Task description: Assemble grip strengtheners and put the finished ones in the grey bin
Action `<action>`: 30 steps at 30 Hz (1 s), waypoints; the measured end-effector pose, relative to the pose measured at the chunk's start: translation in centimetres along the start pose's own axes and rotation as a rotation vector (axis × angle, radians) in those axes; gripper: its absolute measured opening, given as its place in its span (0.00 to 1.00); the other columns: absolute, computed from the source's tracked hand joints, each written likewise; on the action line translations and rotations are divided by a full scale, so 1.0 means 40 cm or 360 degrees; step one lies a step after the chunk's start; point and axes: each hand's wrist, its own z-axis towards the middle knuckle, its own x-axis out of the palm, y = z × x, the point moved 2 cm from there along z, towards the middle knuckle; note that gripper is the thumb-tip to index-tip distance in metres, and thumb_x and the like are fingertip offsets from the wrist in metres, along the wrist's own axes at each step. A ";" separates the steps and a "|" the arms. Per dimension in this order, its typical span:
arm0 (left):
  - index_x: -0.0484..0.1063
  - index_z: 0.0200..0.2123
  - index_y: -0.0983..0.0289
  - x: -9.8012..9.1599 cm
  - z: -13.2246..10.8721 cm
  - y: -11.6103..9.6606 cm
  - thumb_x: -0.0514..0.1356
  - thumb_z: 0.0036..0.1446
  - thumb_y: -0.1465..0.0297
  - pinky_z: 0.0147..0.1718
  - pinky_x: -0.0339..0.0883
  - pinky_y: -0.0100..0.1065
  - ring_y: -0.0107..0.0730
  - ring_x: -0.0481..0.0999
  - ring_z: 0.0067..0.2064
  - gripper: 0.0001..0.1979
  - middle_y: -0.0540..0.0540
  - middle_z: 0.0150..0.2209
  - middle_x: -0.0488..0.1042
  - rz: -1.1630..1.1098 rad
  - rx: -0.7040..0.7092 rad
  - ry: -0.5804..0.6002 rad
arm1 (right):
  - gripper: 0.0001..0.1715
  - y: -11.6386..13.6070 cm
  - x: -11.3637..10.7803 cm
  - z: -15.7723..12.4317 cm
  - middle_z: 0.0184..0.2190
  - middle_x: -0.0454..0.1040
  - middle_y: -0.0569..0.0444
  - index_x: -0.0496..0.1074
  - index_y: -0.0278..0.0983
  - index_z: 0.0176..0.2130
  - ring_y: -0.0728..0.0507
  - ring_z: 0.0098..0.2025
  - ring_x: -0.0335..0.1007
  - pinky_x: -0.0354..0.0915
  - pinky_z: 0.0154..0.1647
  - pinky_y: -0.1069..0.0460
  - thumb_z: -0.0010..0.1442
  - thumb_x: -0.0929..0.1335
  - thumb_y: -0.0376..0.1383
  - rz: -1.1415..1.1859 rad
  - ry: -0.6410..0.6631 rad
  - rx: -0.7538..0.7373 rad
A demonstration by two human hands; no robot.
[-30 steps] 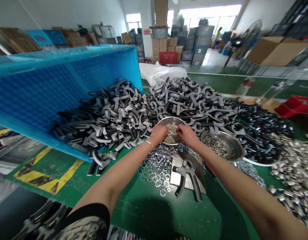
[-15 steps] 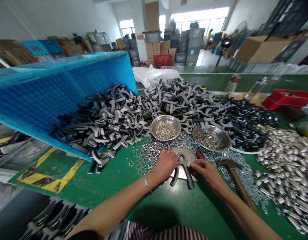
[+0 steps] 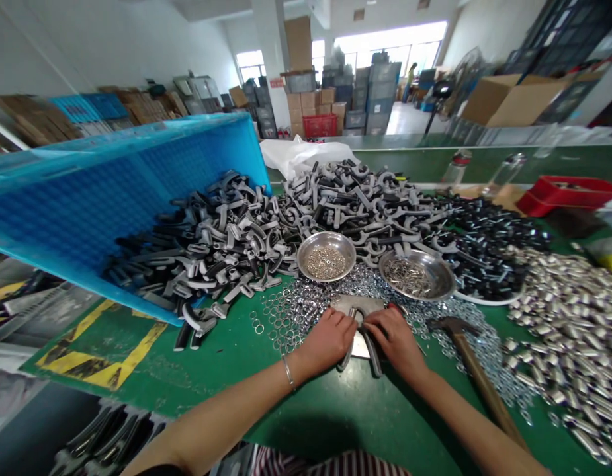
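Observation:
A two-handled grey and black tool part [image 3: 372, 354] lies on a flat metal plate [image 3: 358, 304], its handles pointing toward me. My left hand [image 3: 333, 337] is closed on its left side, fingers bent around the upper end. From the right, my right hand [image 3: 395, 340] pinches at the top of the same part; anything small between those fingertips is hidden. A red-handled item [image 3: 395, 308] shows just behind my right hand. Beyond the plate stand a metal bowl of small brass-coloured pieces [image 3: 326, 256] and a metal bowl of pins [image 3: 417, 274].
A hammer [image 3: 477, 370] lies to the right, among loose washers. Silver cylinders [image 3: 573, 324] are heaped at far right. Grey and black parts [image 3: 355, 192] are piled behind the bowls, spilling from a tipped blue crate [image 3: 137, 178]. A red tray [image 3: 564, 195] stands back right.
My right hand has moved left and inward, onto the top of the tool part. The left hand stays at its side, and the view has shifted slightly.

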 end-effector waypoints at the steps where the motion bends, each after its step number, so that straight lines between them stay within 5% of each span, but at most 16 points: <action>1: 0.65 0.58 0.65 0.006 -0.013 0.001 0.48 0.69 0.72 0.54 0.60 0.46 0.42 0.70 0.52 0.17 0.62 0.52 0.73 -0.0041 -0.0033 -0.0024 | 0.11 0.000 0.004 0.002 0.37 0.78 0.50 0.74 0.40 0.37 0.40 0.43 0.71 0.63 0.52 0.41 0.67 0.64 0.40 -0.0029 0.0018 -0.0051; 6: 0.59 0.64 0.57 0.030 -0.062 -0.005 0.52 0.66 0.74 0.58 0.58 0.46 0.39 0.65 0.59 0.24 0.58 0.60 0.68 -0.0299 -0.0260 -0.0128 | 0.12 -0.001 0.022 0.009 0.39 0.77 0.49 0.75 0.39 0.41 0.40 0.44 0.70 0.66 0.48 0.43 0.69 0.63 0.39 -0.0172 0.0083 -0.0222; 11: 0.68 0.59 0.54 0.023 -0.052 -0.006 0.51 0.63 0.78 0.56 0.60 0.45 0.38 0.66 0.56 0.24 0.54 0.57 0.71 -0.0722 -0.0610 -0.0178 | 0.12 0.003 0.028 0.021 0.38 0.77 0.47 0.75 0.38 0.41 0.39 0.42 0.69 0.68 0.45 0.43 0.69 0.62 0.38 -0.0338 0.0165 -0.0338; 17: 0.74 0.52 0.61 -0.062 0.026 0.132 0.52 0.65 0.74 0.56 0.60 0.43 0.38 0.68 0.54 0.16 0.56 0.52 0.75 -0.0690 -0.0632 -0.0368 | 0.15 0.010 0.015 0.009 0.43 0.78 0.44 0.75 0.35 0.47 0.37 0.43 0.69 0.70 0.47 0.41 0.69 0.61 0.33 -0.0544 0.0342 -0.0533; 24: 0.78 0.44 0.66 -0.089 0.164 0.358 0.53 0.63 0.78 0.55 0.62 0.43 0.41 0.73 0.52 0.14 0.61 0.47 0.77 -0.0109 -0.0801 0.0166 | 0.30 0.014 -0.013 -0.070 0.59 0.70 0.39 0.64 0.29 0.62 0.35 0.53 0.68 0.72 0.53 0.42 0.61 0.60 0.23 -0.1060 0.0526 -0.0825; 27: 0.77 0.40 0.70 -0.068 0.199 0.395 0.55 0.63 0.76 0.54 0.64 0.45 0.43 0.75 0.50 0.10 0.65 0.44 0.77 -0.0073 -0.0901 0.0275 | 0.33 0.016 -0.020 -0.099 0.61 0.68 0.39 0.62 0.27 0.63 0.36 0.55 0.68 0.71 0.55 0.42 0.59 0.60 0.21 -0.1179 0.0594 -0.0853; 30: 0.72 0.49 0.68 -0.049 0.214 0.399 0.59 0.64 0.66 0.50 0.70 0.47 0.41 0.74 0.50 0.14 0.61 0.49 0.73 -0.0064 -0.0978 0.0364 | 0.34 0.015 -0.023 -0.112 0.62 0.66 0.40 0.61 0.26 0.64 0.36 0.57 0.67 0.71 0.55 0.43 0.59 0.60 0.21 -0.1250 0.0573 -0.0856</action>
